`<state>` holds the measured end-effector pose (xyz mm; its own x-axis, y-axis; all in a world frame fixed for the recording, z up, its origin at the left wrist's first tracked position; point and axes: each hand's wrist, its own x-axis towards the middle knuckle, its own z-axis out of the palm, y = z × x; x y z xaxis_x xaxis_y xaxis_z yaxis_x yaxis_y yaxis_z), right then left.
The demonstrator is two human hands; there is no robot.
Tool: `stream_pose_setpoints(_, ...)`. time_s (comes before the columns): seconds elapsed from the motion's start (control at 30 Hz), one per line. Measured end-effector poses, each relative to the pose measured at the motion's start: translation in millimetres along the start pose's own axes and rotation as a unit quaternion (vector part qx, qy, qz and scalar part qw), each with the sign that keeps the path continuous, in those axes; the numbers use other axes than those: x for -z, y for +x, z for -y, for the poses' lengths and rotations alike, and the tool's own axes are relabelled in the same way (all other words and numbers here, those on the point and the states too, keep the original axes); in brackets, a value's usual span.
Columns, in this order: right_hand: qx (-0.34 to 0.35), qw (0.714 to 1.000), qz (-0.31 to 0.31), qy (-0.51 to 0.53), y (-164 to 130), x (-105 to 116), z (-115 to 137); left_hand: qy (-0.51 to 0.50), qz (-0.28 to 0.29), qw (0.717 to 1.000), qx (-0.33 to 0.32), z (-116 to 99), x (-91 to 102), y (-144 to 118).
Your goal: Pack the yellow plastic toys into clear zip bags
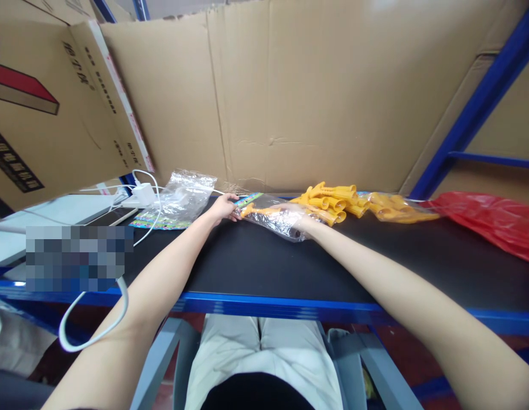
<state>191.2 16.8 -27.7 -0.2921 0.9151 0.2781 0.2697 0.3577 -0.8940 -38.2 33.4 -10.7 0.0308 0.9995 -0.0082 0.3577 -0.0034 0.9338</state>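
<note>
1. Nearest you: your lap in pale trousers, under the blue front rail [264,307] of the bench. A white cable [97,333] looped down over that rail on your left.
2. Black bench top [255,262] ran L to R; both your forearms reached across it.
3. Your left hand [224,208] was at the near-left end of a clear plastic bag [277,219], fingers curled and pinching the bag's end beside its coloured header card [248,199]. Print on the card too small to read.
4. Your right hand [304,223] sat at the bag's right end, partly behind/inside the plastic; couldn't tell whether fingers were spread or closed.
5. In the bag: an orange plastic toy [264,210], lying flat between your two hands, touching the left fingertips.
6. Just past the right hand: a loose pile of yellow plastic toys [332,202], more of them in clear wrap [396,208] to the right. Red plastic bag [495,222] far right, contents hidden.
7. Left side: stack of empty clear bags w/ coloured header cards [179,199], a phone [113,216], white charger [143,192].
8. Furthest: cardboard sheet [315,97] as back wall; carton [54,108] upper left w/ red stripe and dark print, not legible.
</note>
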Motion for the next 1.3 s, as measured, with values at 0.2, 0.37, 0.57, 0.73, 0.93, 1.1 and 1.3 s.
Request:
stream_pose_setpoints(0.2, -0.017, 1.0, 0.003, 0.014, -9.3, -5.0, 7.0, 0.013, -0.005, 0.999, 0.037, -3.6, 2.9, -3.0)
stream_pose_setpoints(0.37, -0.041, 0.996, 0.027, 0.072, -10.5, -4.8, 10.8, 0.051, -0.021, 0.998, 0.039, -4.1, 3.4, -2.3)
stream_pose_setpoints(0.57, -0.019, 0.997, 0.025, 0.071, -7.6, -5.9, 5.3, 0.085, -0.04, 0.995, 0.024, -1.9, 3.3, 1.1)
stream_pose_setpoints(0.73, 0.026, 0.995, 0.047, 0.083, -6.1, -3.8, 1.2, 0.051, -0.017, 0.998, 0.029, 3.1, 8.5, 3.9)
stream_pose_setpoints(0.93, -0.001, 0.998, 0.059, 0.028, -8.0, -1.2, 7.2, 0.0, 0.067, 0.998, 0.021, 4.1, 16.3, 0.4)
stream_pose_setpoints(1.1, -0.03, 0.996, 0.078, 0.022, -10.6, -2.5, 11.8, 0.092, 0.035, 0.995, 0.009, 7.4, 12.1, 5.0)
stream_pose_setpoints(1.3, -0.041, 0.991, 0.101, 0.079, -10.1, -4.5, 7.5, 0.38, -0.13, 0.907, -0.127, 4.5, 3.0, 1.6)
